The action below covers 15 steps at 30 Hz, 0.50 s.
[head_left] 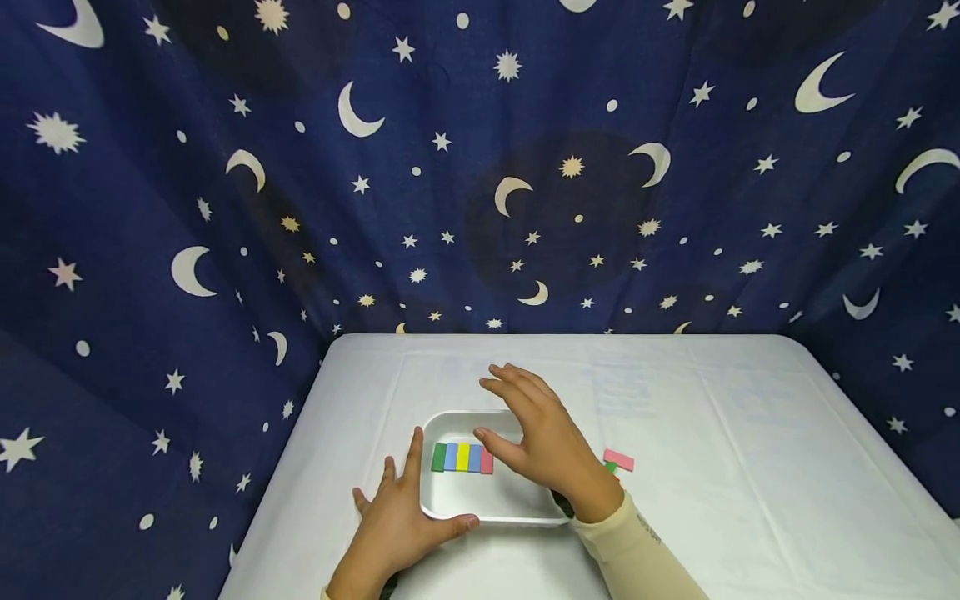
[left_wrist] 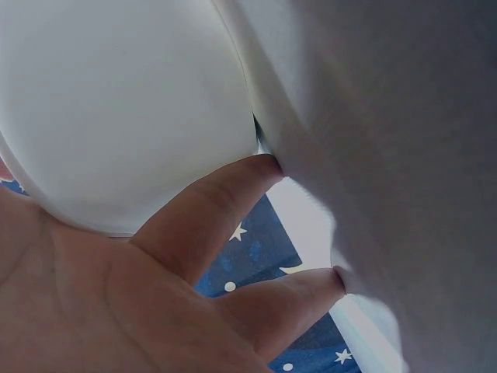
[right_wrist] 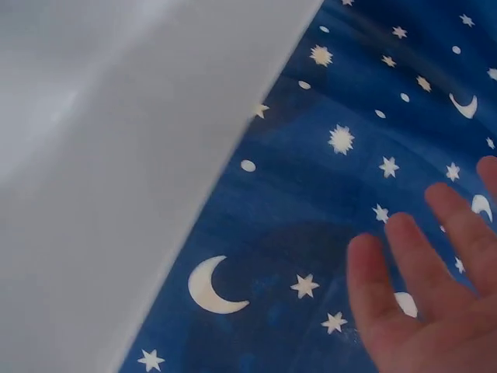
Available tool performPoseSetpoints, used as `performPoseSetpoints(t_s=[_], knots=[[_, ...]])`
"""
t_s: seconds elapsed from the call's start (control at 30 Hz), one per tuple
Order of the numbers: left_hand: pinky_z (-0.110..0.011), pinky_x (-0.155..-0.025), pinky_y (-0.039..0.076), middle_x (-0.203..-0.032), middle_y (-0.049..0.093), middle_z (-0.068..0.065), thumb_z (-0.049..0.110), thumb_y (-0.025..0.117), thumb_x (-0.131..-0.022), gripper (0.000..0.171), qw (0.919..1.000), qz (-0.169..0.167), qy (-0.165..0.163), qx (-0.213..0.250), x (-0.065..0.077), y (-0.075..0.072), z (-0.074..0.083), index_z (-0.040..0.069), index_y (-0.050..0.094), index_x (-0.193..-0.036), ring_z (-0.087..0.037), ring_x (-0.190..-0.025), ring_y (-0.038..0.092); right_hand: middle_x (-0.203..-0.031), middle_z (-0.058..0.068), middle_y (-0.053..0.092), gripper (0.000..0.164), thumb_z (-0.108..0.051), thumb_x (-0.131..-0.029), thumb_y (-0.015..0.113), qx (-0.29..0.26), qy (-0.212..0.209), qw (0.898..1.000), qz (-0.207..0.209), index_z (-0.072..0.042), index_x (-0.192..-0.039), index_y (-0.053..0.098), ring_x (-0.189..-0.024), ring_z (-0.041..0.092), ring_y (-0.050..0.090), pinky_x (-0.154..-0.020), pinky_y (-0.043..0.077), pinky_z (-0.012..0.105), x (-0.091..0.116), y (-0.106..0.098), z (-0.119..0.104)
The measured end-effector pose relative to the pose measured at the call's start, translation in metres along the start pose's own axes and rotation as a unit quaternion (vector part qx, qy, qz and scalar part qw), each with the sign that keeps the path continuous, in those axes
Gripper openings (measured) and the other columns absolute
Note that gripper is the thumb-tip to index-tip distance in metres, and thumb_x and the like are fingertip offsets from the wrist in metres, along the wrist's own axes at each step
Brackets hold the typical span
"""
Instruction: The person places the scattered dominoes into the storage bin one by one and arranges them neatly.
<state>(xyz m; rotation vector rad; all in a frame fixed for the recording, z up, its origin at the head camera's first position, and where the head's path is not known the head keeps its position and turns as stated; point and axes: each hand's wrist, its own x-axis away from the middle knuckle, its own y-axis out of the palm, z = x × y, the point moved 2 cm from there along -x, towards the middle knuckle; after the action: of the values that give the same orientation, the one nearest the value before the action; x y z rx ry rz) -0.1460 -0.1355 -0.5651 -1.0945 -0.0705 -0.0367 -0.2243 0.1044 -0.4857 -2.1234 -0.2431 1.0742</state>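
Observation:
A white rectangular tray (head_left: 517, 507) with rounded corners stands on the table. Inside, toward its left, small flat blocks form a side-by-side row: a green block (head_left: 438, 457), a blue one, a yellow block (head_left: 462, 457), another blue one and a pink block (head_left: 487, 462). My left hand (head_left: 397, 512) touches the tray's left side, fingers spread and thumb along the front rim. In the left wrist view two fingers (left_wrist: 213, 206) reach past the tray's edge. Over the tray's right part hovers my right hand (head_left: 543, 437), fingers extended and holding nothing, covering its back right corner.
Right of the tray, beside the right wrist, lie a pink block (head_left: 618, 460), a green piece (head_left: 611, 468) and a partly hidden red one. A white cloth covers the table (head_left: 720, 467). Behind it hangs a dark blue curtain (head_left: 450, 208) with moons and stars.

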Motion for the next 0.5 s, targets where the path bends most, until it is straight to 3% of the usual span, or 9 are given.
performPoseSetpoints(t_s=[0.27,0.5], knots=[[-0.094,-0.100,0.007,-0.150,0.058,-0.016,0.109,0.058,-0.046,0.157,1.0000,0.000,0.000,0.005,-0.001,-0.001,0.000,0.032,0.003,-0.172,-0.051,-0.150,0.034,-0.167,-0.002,0.038,0.084,-0.053,-0.088,0.081,0.053,0.048,0.997,-0.026,-0.025,-0.160,0.048,-0.157,0.027,0.029,-0.116,0.032,0.066,0.002,-0.026,-0.004],[-0.094,-0.099,0.007,-0.151,0.058,-0.017,0.110,0.057,-0.046,0.158,0.9999,-0.003,-0.001,0.011,-0.002,0.000,-0.001,0.030,0.005,-0.172,-0.052,-0.150,0.033,-0.170,-0.003,0.031,0.095,-0.061,-0.081,0.083,0.098,0.065,0.993,-0.024,-0.031,-0.162,0.044,-0.159,0.031,0.020,-0.115,0.023,0.073,0.008,-0.049,-0.006]])
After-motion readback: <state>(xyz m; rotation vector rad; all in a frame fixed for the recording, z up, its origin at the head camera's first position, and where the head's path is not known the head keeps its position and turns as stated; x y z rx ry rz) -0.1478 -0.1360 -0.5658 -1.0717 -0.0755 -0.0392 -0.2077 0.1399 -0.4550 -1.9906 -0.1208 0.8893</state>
